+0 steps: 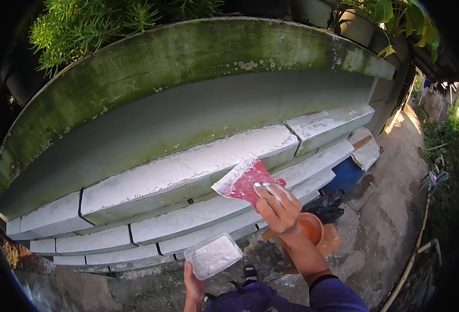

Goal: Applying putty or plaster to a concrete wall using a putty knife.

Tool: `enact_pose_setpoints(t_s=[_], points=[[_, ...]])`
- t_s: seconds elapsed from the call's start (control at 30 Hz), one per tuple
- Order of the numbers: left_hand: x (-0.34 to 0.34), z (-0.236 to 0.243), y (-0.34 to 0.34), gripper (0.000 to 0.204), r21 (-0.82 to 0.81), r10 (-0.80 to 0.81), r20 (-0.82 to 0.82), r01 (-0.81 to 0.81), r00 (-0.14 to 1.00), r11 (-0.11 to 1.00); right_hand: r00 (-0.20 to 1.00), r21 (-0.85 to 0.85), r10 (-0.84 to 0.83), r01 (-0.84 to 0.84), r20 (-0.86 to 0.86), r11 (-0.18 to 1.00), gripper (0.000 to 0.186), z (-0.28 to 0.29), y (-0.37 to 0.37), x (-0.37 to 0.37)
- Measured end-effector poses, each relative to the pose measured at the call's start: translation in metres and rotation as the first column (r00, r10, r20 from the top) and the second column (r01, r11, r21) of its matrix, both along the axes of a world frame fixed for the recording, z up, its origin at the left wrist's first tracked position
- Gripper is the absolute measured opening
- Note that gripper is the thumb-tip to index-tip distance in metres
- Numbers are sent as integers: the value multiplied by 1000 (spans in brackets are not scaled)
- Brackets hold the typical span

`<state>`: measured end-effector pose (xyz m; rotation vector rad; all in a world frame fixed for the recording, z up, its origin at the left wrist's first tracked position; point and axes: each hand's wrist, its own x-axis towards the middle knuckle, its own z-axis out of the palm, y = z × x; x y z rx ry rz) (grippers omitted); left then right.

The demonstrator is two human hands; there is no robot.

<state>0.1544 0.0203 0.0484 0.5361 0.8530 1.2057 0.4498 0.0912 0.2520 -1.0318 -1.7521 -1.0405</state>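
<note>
While your right hand point(279, 208) pinches the red plastic scraper point(246, 181) at its lower corner, the blade stands tilted, its wide edge up and left, coated with white filler and just short of the moulding face.

- Scraper: thin, flat; judged light and springy. It will likely bend under pressure, so a grip near the rear edge, fingers spread across the back, looks best. Your fingers are closed on it and dusted white; expect a slick hold.
- Tub: your left hand point(193, 283) cups a clear plastic container point(213, 255) from beneath, fingers curled under the base, low and left of the scraper. It is full of white putty point(215, 254), so probably heavier than it looks, with soft walls that could buckle if squeezed. No lid shows; keep it level.
- Work face: white stepped concrete mouldings point(188, 177) lean in rows against a mossy green wall point(177, 57). Dark gaps mark the joints between pieces; the ledge edges look hard and a little chipped, likely to catch the blade corner.
- Room: open air between your hands and the mouldings; free sweep left and right along the rows. Below your right wrist sit an orange bucket point(312, 226) and a black bag point(328, 208), with a blue object point(346, 176) beyond. Concrete path point(390, 218) runs off to the right.
</note>
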Motion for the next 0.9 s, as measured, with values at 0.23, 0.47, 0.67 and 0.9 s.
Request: enact_pose_setpoints(t_s=[0.23, 0.47, 0.67, 0.9], points=[[-4, -4, -5, 66, -9, 20, -17, -21, 1000, 1000, 998, 124, 29, -22, -55, 992, 18, 1, -1, 7], [-7, -9, -6, 66, 1, 34, -27, -34, 999, 999, 975, -6, 215, -216, -57, 976, 17, 3, 6, -21], [-5, -7, -7, 67, -6, 19, -25, -19, 1000, 1000, 986, 151, 104, -85, -128, 985, 23, 17, 11, 5], [-5, -11, -7, 64, -3, 46, -23, -46, 999, 999, 927, 31, 312, -313, -206, 949, 38, 20, 7, -1]])
